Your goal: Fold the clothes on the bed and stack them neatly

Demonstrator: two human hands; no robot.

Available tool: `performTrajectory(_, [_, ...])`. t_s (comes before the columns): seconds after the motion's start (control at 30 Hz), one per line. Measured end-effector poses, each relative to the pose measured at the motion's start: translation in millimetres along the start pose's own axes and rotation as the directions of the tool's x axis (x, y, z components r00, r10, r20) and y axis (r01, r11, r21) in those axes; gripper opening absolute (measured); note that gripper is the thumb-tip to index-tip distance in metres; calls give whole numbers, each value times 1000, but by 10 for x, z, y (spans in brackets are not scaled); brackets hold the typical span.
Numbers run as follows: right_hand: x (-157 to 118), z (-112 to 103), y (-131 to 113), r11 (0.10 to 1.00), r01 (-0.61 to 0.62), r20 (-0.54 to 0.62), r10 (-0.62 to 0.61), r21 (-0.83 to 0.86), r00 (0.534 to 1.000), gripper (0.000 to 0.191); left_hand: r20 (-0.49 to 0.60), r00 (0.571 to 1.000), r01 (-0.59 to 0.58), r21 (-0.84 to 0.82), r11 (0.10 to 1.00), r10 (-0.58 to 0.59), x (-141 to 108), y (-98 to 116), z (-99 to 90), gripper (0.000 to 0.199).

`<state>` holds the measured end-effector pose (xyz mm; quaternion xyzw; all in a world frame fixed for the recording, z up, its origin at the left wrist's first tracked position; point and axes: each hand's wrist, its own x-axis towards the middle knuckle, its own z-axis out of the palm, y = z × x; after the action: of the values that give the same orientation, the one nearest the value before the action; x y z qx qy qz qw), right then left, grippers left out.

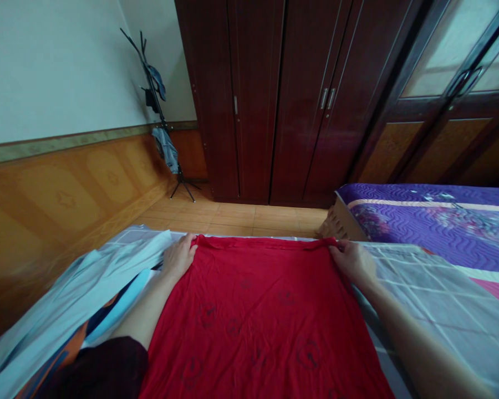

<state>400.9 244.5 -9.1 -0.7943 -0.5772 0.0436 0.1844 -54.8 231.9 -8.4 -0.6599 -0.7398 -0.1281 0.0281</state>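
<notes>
A red cloth garment (pixel 266 310) with faint dark prints is spread out on the bed, running toward me past the bottom edge of the view. My left hand (pixel 180 256) pinches its far left corner, and my right hand (pixel 355 262) pinches its far right corner. Between the two hands the far edge is stretched nearly straight, with a folded band along it. Light blue clothing (pixel 103 277) lies left of my left forearm, with dark blue and orange fabric beside it.
A grey checked sheet (pixel 432 299) covers the bed under the garment. Beyond it are a dark red wardrobe (pixel 253 111), a coat stand (pixel 156 100) with hanging items, a beige basket (pixel 343 219) and a purple quilt (pixel 441 221) at the right.
</notes>
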Motion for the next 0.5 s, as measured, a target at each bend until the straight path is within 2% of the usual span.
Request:
performTrajectory(0.13, [-75,-21,-58,996,-23,-33,21,-83,999,46,-53,998,17,6,1000,-16,6,-18,34,22])
performTrajectory(0.27, [-89,-51,-72,991,-20,-30,16,-129,999,45,-70,997,12,17,1000,-11,2,-35,44,22])
performTrajectory(0.4, [-101,-52,-78,988,9,-18,-12,-154,1000,44,-127,992,31,46,998,-25,-51,76,-99,30])
performTrajectory(0.47, [-106,-57,-71,986,25,-14,-28,-166,1000,43,-168,984,-51,10,999,52,-115,228,-216,33])
performTrajectory(0.5, [-110,-67,-67,985,32,-14,-35,-172,999,43,-152,978,-150,-43,988,142,-158,325,-267,32])
